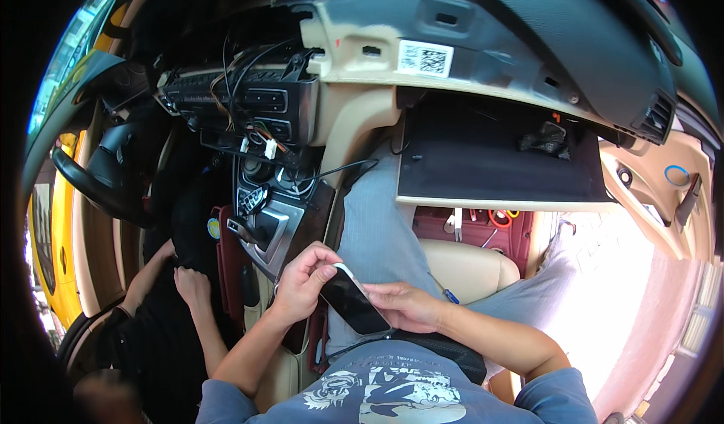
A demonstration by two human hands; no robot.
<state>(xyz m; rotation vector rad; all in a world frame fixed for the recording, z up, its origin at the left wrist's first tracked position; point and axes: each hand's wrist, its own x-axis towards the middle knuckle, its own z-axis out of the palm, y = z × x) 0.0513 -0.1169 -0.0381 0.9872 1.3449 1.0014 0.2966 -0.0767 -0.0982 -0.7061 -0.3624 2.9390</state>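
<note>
A smartphone (353,303) with a dark screen and pale edge is held at a slant over my lap. My left hand (303,282) grips its upper left end, thumb and fingers closed on the rim. Along its right edge, my right hand (401,306) is closed too, fingertips partly behind the phone. A thin dark cable shows by the phone's lower end; whether it is plugged in, I cannot tell.
The open glovebox door (490,164) hangs over my knees, a small black part (544,139) on it. Loose wires (264,134) dangle from the console by the gear lever (245,230). Pliers (501,218) lie in a red bag below. Another person's hands (191,282) are at left.
</note>
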